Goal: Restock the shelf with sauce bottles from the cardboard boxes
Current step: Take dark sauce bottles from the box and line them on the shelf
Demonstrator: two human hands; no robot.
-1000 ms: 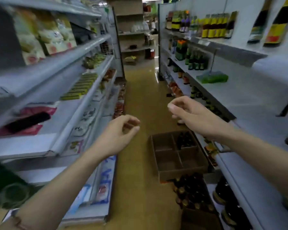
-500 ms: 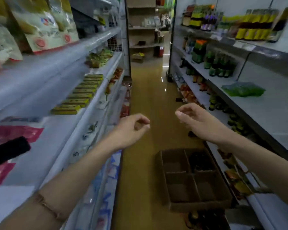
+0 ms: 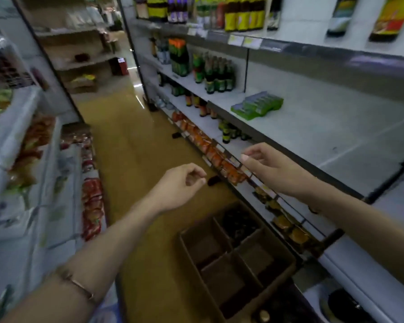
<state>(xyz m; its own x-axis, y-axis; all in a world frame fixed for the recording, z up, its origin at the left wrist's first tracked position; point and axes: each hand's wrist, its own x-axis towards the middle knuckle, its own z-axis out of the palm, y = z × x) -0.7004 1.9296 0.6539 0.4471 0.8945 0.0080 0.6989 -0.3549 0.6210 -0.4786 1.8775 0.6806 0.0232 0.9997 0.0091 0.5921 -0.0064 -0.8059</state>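
Brown cardboard box (image 3: 254, 276) at 5 o'clock, dark bottles in its far cell. Floor (image 3: 131, 159) mustard-yellow. Shelf boards (image 3: 324, 127) pale grey-white. Green flat packs (image 3: 257, 104) at 2 o'clock; green-labelled bottles (image 3: 217, 75) w/ dark glass at 1; orange sachets (image 3: 210, 148) centre-right; yellow-labelled bottles (image 3: 240, 12) at 12.

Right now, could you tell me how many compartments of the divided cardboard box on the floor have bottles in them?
1: the far right compartment of the cardboard box holds dark bottles. The other three look bare, though deep shadow may hide something.
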